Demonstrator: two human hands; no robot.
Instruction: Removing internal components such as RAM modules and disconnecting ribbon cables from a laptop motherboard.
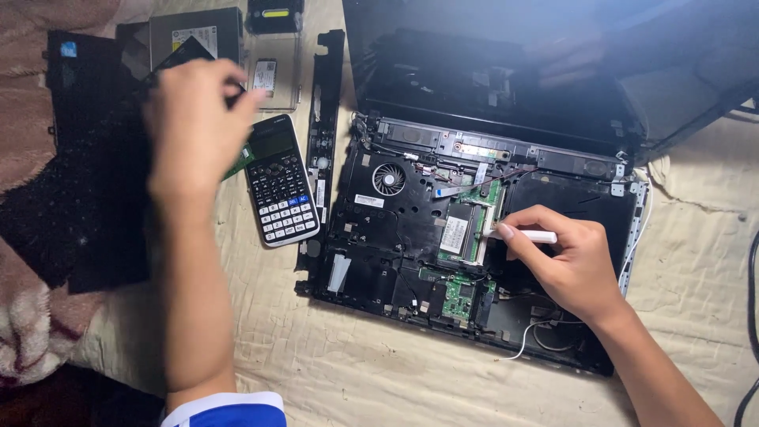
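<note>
Right fingers (518,231): I logged them pinched shut around a slim white tool (531,236), thumb below, forefinger on top.
Tool axis: lay nearly level in the head view, running left to right; working tip pointed left, out past the fingertips.
Tool tip vs. target: tip sat just beside the right edge of the green memory module (462,233), touching or nearly so; I could not tell which.
Module position: seated in the middle bay of the opened laptop base (371,261), long side running top to bottom in frame, so crosswise to the tool.
Right hand (565,265): rested over the dark right-hand bay of the base, wrist trailing toward lower right.
Nearer hand: the right, clearly; the left was well apart from the module.
Left hand (194,126): blurred, over the left side of the cream bedsheet (379,372). Fingers curled at a small green circuit board (237,162); I judged them closed on it, though blur hid the contact.
Beside left hand: black calculator (281,182), just right of the board; black keyboard panel (87,182) to the left.
Further out: cooling fan (388,179) up-left of the module; long black trim strip (322,134) between calculator and base; open lid with dark screen (474,47) above.
</note>
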